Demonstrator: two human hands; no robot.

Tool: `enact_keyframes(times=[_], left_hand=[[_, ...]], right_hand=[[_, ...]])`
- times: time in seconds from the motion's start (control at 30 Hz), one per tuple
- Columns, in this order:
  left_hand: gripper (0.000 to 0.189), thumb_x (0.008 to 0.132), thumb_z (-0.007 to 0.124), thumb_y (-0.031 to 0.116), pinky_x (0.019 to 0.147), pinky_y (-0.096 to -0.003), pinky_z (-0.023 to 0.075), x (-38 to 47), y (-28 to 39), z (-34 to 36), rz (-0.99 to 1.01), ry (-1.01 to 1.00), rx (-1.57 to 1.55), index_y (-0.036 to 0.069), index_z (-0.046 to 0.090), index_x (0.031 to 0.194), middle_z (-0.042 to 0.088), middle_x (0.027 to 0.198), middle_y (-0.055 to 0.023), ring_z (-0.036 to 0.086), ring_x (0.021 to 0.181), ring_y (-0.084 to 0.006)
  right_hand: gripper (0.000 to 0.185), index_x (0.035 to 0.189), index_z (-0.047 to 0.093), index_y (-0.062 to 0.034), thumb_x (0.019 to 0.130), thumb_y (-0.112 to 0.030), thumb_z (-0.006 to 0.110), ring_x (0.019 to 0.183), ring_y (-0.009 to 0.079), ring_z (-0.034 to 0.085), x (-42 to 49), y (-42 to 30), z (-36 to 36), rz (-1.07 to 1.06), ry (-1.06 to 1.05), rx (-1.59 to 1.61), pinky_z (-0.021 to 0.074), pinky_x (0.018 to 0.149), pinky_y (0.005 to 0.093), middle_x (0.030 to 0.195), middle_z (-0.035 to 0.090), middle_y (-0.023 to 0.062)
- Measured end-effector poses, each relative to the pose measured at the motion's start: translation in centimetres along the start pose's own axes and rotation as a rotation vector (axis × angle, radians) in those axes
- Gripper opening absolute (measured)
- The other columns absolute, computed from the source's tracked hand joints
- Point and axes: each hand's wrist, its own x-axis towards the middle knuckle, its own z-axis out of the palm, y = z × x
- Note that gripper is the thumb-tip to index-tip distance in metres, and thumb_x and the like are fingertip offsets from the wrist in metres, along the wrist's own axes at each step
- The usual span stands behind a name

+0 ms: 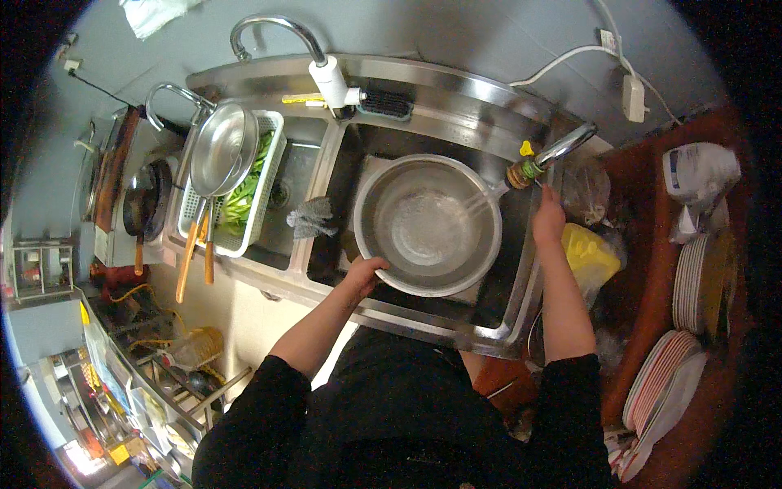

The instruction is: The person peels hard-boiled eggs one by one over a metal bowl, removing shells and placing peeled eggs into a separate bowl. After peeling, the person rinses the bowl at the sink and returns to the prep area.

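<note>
A wide round metal basin [427, 162] sits in the right-hand sink bowl, with water in its bottom. My left hand [365, 276] grips its near-left rim, thumb over the edge. Water runs into the basin from a chrome tap [565, 145] at the right, whose spout end is wrapped in brown and green bands. Just below that tap, my right hand [548, 217] has its fingers at a small metal handle; the fingertips are partly hidden. A grey cloth [311, 218] lies over the divider left of the basin.
Left, a white plastic basket [272, 165] holds leafy greens [241, 202], with wooden-handled pans [223, 150] across it. Behind stand a white-based tap [330, 79] and a black-bristled brush [385, 105]. Stacked plates [663, 379] and a yellow bag [589, 257] are at the right.
</note>
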Motion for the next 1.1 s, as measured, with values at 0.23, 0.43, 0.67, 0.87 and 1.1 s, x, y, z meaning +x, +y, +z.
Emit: enact_keyframes(times=[0.23,0.43,0.67,0.87,1.1], left_hand=[[0.045,0.068,0.059,0.001,0.068,-0.0346,0.0511,0.3,-0.6,0.2,0.044,-0.030,-0.018,0.000,0.050,0.113,0.060,0.096,-0.0100,0.060,0.084,-0.0241],[0.045,0.067,0.058,0.000,0.066,-0.0354,0.0510,0.0,-0.7,0.7,0.063,-0.030,0.012,0.000,0.051,0.112,0.060,0.094,-0.0101,0.060,0.082,-0.0255],[0.047,0.067,0.057,-0.001,0.068,-0.0359,0.0509,0.8,-2.4,0.9,0.061,-0.044,-0.093,-0.001,0.049,0.113,0.060,0.096,-0.0129,0.060,0.083,-0.0270],[0.042,0.066,0.058,-0.001,0.068,-0.0356,0.0506,0.3,-2.6,1.8,0.058,-0.043,-0.031,-0.004,0.052,0.108,0.061,0.092,-0.0132,0.061,0.082,-0.0268],[0.047,0.068,0.057,-0.001,0.075,-0.0405,0.0509,1.1,-3.8,1.1,0.022,-0.049,-0.016,-0.003,0.047,0.114,0.059,0.099,-0.0155,0.061,0.086,-0.0299]], right_hand=[[0.047,0.124,0.047,-0.0068,0.078,0.002,0.047,0.107,0.0351,0.051,0.6,-0.3,-0.7,0.127,-0.083,0.093,0.0422,0.088,0.0400,0.123,0.050,0.0149],[0.049,0.122,0.049,-0.0066,0.074,0.004,0.049,0.105,0.0363,0.052,0.8,0.4,-0.2,-0.012,-0.023,0.015,0.0426,0.087,0.0407,0.120,0.051,0.0181],[0.053,0.124,0.049,-0.0051,0.072,0.007,0.048,0.103,0.0372,0.053,0.4,0.2,-1.0,-0.075,-0.042,0.026,0.0436,0.086,0.0407,0.120,0.051,0.0197],[0.053,0.122,0.050,-0.0049,0.070,0.007,0.052,0.099,0.0380,0.055,0.3,1.6,-0.1,-0.131,0.039,-0.009,0.0447,0.084,0.0414,0.116,0.053,0.0195],[0.051,0.120,0.052,-0.0059,0.071,0.006,0.050,0.097,0.0380,0.055,1.1,0.7,-0.5,-0.106,0.014,-0.056,0.0455,0.082,0.0428,0.114,0.053,0.0191]])
